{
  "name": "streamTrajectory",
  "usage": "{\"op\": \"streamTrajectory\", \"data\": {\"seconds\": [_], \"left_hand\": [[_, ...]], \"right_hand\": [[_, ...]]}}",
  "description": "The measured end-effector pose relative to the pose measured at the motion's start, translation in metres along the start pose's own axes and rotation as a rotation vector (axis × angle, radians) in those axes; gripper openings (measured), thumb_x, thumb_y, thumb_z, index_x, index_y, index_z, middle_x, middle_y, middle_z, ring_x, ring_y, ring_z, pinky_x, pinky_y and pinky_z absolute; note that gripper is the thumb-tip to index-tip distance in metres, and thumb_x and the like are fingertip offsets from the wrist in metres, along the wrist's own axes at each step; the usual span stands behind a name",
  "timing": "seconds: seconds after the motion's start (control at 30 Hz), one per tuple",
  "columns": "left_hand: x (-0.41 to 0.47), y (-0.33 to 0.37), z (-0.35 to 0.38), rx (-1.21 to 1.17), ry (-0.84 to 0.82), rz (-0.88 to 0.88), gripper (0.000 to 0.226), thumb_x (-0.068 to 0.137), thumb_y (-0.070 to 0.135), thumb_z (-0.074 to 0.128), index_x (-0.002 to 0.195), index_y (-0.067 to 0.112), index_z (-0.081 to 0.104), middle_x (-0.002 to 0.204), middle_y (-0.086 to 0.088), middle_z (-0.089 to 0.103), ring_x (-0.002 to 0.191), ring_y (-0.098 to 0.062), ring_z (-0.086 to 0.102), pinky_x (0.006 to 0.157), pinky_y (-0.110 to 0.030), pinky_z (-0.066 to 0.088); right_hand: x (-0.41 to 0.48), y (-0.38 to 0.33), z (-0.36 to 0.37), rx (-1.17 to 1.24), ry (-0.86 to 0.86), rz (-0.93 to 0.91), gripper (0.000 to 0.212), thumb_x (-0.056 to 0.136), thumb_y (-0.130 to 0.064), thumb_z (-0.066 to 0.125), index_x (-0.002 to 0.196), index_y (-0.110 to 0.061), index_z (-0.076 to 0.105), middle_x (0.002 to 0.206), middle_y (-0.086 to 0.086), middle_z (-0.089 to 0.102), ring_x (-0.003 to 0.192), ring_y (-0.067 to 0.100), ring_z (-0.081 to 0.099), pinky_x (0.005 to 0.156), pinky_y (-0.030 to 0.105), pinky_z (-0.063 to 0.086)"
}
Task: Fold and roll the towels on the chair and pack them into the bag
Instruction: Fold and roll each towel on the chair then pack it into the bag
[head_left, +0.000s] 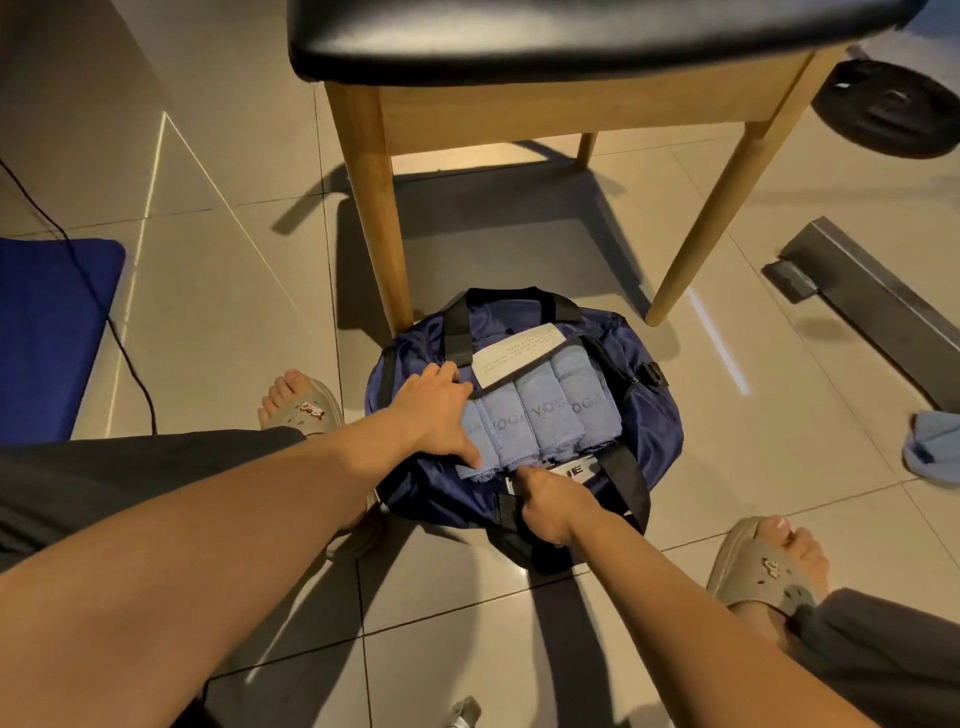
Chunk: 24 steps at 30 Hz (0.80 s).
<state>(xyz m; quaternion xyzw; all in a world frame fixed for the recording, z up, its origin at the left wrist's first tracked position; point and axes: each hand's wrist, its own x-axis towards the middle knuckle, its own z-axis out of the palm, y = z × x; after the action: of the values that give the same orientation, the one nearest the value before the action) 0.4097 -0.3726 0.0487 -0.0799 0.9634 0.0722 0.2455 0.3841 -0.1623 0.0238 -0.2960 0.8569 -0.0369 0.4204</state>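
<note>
Tiled floor (208, 182): the right hand (545, 512) grips the bag (654, 431) by its 6 o'clock rim. The left hand (441, 410), fingers flat, presses the rolled towels (545, 410) from 9 o'clock. Pull the rim taut and tuck the rolls snug. The chair (379, 208) stands at 12 o'clock.

Head camera looks steeply down, near bag (655, 434).

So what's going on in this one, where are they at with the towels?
A person leans over a navy bag on the floor in front of the chair. Rolled blue towels lie side by side inside it. The left hand presses flat on the leftmost roll, while the right hand grips the bag's near side. One more blue cloth lies on the tiles at the far right.
</note>
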Motion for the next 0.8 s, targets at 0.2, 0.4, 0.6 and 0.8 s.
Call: {"op": "streamTrajectory", "data": {"seconds": [0.2, 0.4, 0.6, 0.8], "left_hand": [[-0.008, 0.015, 0.027, 0.107, 0.196, -0.027, 0.112, 0.062, 0.08, 0.073, 0.144, 0.011, 0.04, 0.135, -0.009, 0.039, 0.121, -0.03, 0.038, 0.1, -0.042, 0.037], [-0.012, 0.012, 0.035, 0.096, 0.25, -0.016, 0.116, 0.064, 0.08, 0.072, 0.149, 0.011, 0.034, 0.14, -0.009, 0.038, 0.125, -0.03, 0.037, 0.104, -0.042, 0.036], [-0.013, 0.009, 0.038, 0.088, 0.27, -0.013, 0.12, 0.064, 0.082, 0.069, 0.153, 0.011, 0.031, 0.145, -0.009, 0.037, 0.129, -0.03, 0.037, 0.105, -0.041, 0.035], [-0.014, 0.005, 0.034, 0.066, 0.243, -0.006, 0.121, 0.064, 0.082, 0.07, 0.155, 0.014, 0.03, 0.148, -0.007, 0.036, 0.131, -0.029, 0.037, 0.107, -0.041, 0.034]], "right_hand": [[0.013, 0.002, 0.004, 0.026, -0.012, -0.006, 0.043, 0.106, -0.026, 0.041, 0.145, -0.008, 0.043, 0.152, 0.018, 0.039, 0.135, 0.039, 0.045, 0.109, 0.046, 0.04], [0.015, 0.003, 0.004, 0.048, -0.024, 0.027, 0.05, 0.107, -0.041, 0.039, 0.147, -0.012, 0.043, 0.152, 0.021, 0.033, 0.136, 0.042, 0.043, 0.114, 0.049, 0.036], [0.007, 0.002, 0.001, 0.05, 0.028, 0.028, 0.037, 0.104, -0.035, 0.05, 0.131, -0.011, 0.058, 0.143, 0.018, 0.038, 0.12, 0.042, 0.055, 0.107, 0.047, 0.044], [-0.018, -0.005, -0.005, 0.149, 0.22, -0.065, 0.017, 0.099, -0.031, 0.061, 0.101, -0.015, 0.067, 0.117, 0.008, 0.051, 0.097, 0.034, 0.064, 0.092, 0.046, 0.052]]}}
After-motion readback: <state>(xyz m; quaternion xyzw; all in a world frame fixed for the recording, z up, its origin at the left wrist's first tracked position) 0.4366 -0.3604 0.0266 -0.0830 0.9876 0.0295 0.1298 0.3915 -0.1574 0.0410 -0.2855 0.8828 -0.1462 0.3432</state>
